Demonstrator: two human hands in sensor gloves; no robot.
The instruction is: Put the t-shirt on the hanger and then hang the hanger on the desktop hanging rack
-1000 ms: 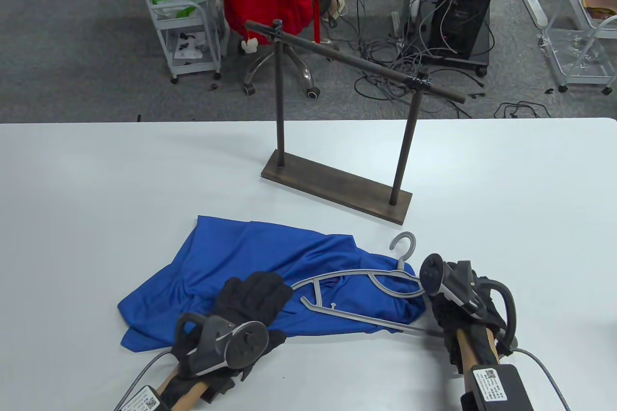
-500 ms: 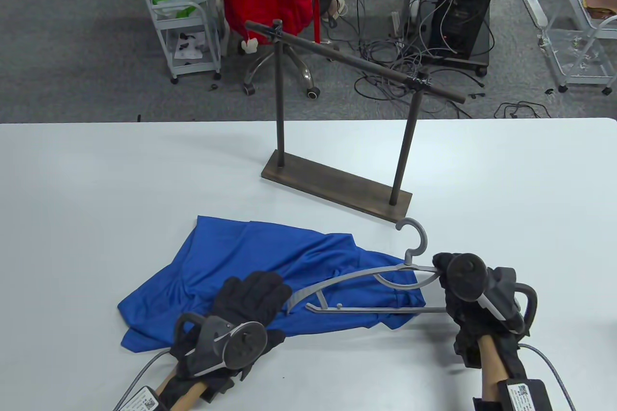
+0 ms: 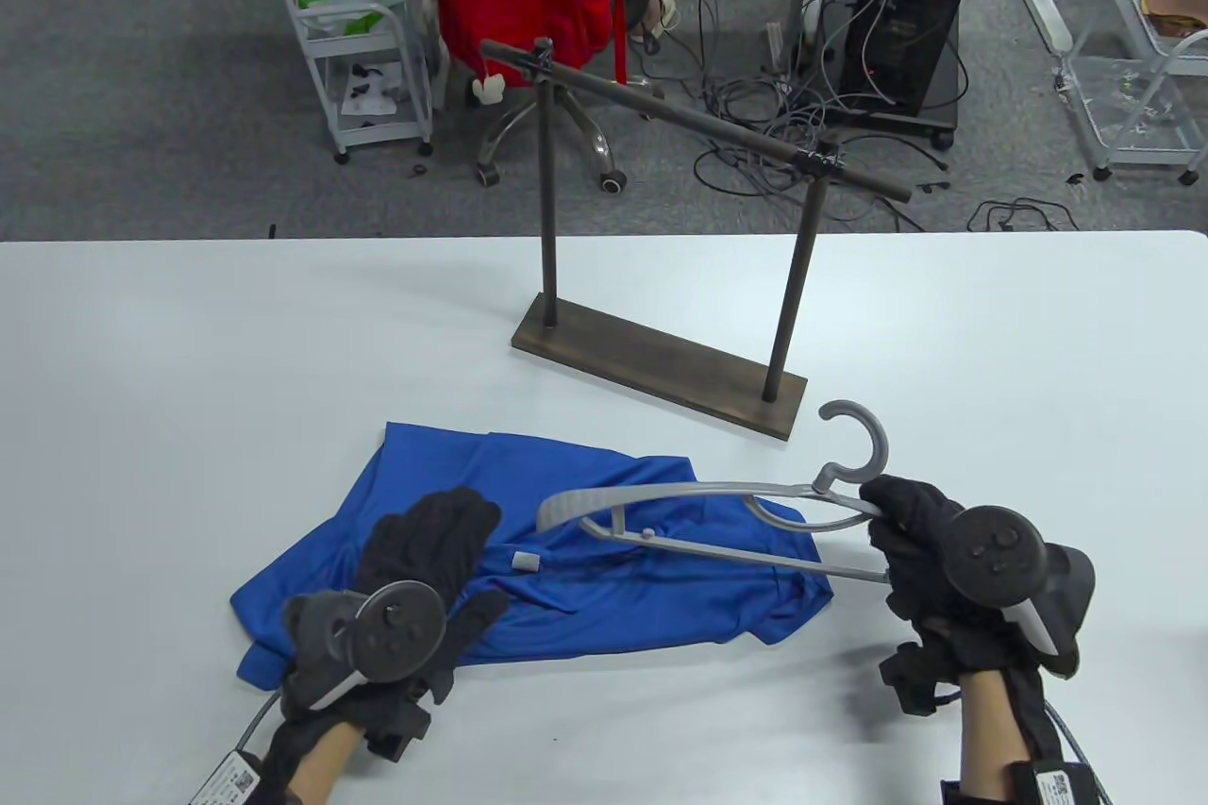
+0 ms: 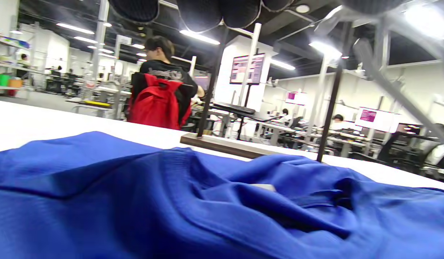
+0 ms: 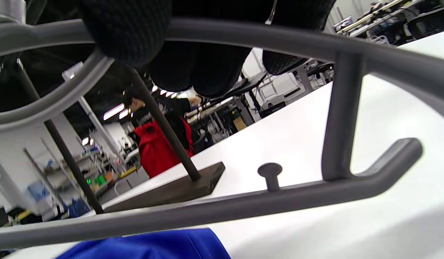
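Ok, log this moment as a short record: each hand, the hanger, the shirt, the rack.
left hand: fingers straight, resting flat on the t-shirt
right hand: grips the hanger's end next to the hook
hanger: grey, lifted above the shirt, hook pointing toward the rack
t-shirt: blue, crumpled on the table, not on the hanger
rack: dark, stands behind the shirt, nothing on its bar

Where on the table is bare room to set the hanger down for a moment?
Bare table lies left of the rack, and again right of it toward the far right edge. The near strip is crowded: the t-shirt, the left hand resting on it, and the right hand holding the hanger.
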